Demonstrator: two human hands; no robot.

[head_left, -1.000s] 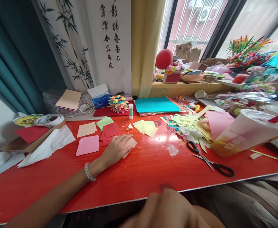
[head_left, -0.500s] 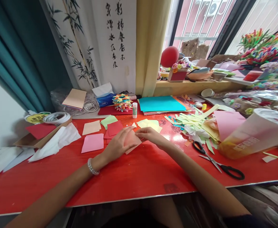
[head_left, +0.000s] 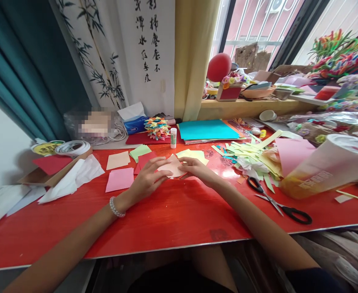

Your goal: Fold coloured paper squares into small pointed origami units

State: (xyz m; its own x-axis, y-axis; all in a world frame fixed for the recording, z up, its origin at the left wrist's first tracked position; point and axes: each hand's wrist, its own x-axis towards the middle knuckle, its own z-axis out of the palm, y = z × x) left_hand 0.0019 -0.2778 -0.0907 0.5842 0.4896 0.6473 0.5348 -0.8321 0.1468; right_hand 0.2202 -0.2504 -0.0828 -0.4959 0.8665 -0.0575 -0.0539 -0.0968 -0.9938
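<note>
Both hands work one peach paper square [head_left: 173, 167] lying near the middle of the red bench [head_left: 172, 215]. Left hand [head_left: 148, 179], beaded bracelet [head_left: 116, 206] at the wrist, lies palm down with fingers spread, pressing the paper's left edge flat. Right hand [head_left: 197, 169] meets it from the other side, fingertips pinching the paper's right edge; grip is light, fingers curled. The paper sits just in front of the yellow squares [head_left: 194, 155] and beside the red squares [head_left: 145, 160]. Left of those: a pink square [head_left: 119, 179], a pale orange square [head_left: 118, 160] and a light green square [head_left: 139, 152], all flat on the bench. A glue stick [head_left: 173, 137] stands upright behind, next to a multicoloured folded-paper ball [head_left: 157, 127] and a stack of teal sheets [head_left: 207, 130]. To the right, black-handled scissors [head_left: 278, 201] lie open, near a heap of green and yellow paper strips [head_left: 252, 156]. A plastic cup [head_left: 328, 169] with amber liquid looms at the right edge. White tissue [head_left: 71, 179] and a tape roll [head_left: 72, 147] sit far left.
</note>
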